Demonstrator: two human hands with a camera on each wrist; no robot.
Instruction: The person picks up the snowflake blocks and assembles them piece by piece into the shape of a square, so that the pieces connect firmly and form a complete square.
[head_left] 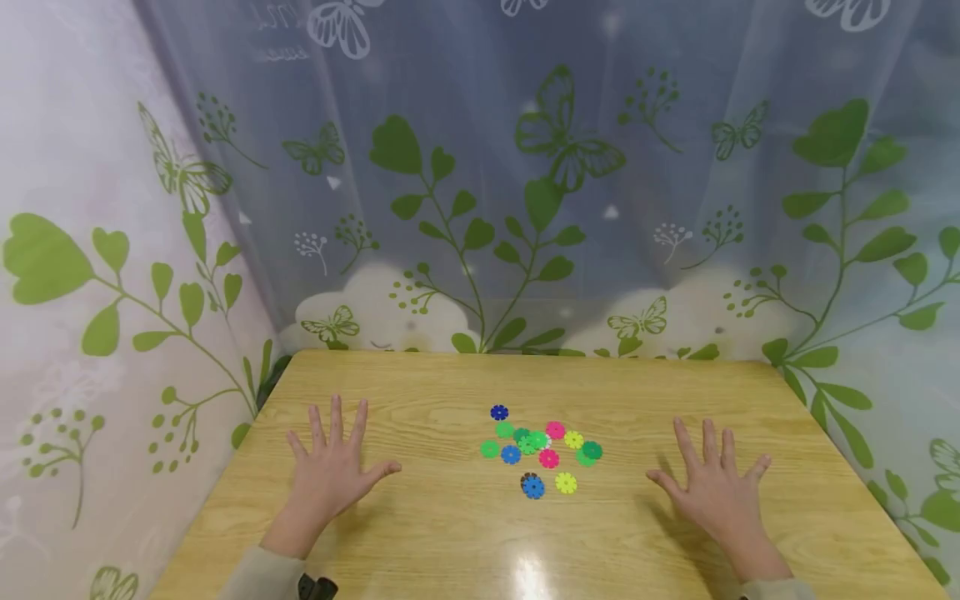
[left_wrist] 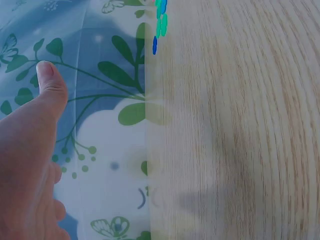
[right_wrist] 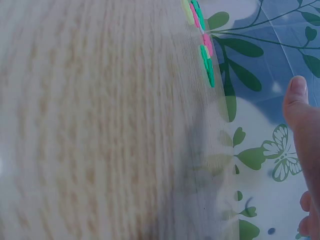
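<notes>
Several notched plastic discs lie loosely grouped on the wooden table (head_left: pixel 442 533). Among them are a dark blue disc (head_left: pixel 499 412) at the back, a pink disc (head_left: pixel 549 459), a yellow disc (head_left: pixel 566 483) at the front and a dark green disc (head_left: pixel 592 450) on the right. A blue disc (head_left: pixel 533 487) overlaps a brown one. My left hand (head_left: pixel 333 471) is left of the discs, fingers spread and straight, holding nothing. To their right my right hand (head_left: pixel 716 492) is likewise spread and holds nothing. Both hands are apart from the discs.
A curtain (head_left: pixel 465 217) with green leaves and butterflies hangs behind the table's far edge. Patterned cloth (head_left: pixel 112 417) also covers the left side, and more hangs on the right. A dark band (head_left: pixel 318 587) sits at my left wrist.
</notes>
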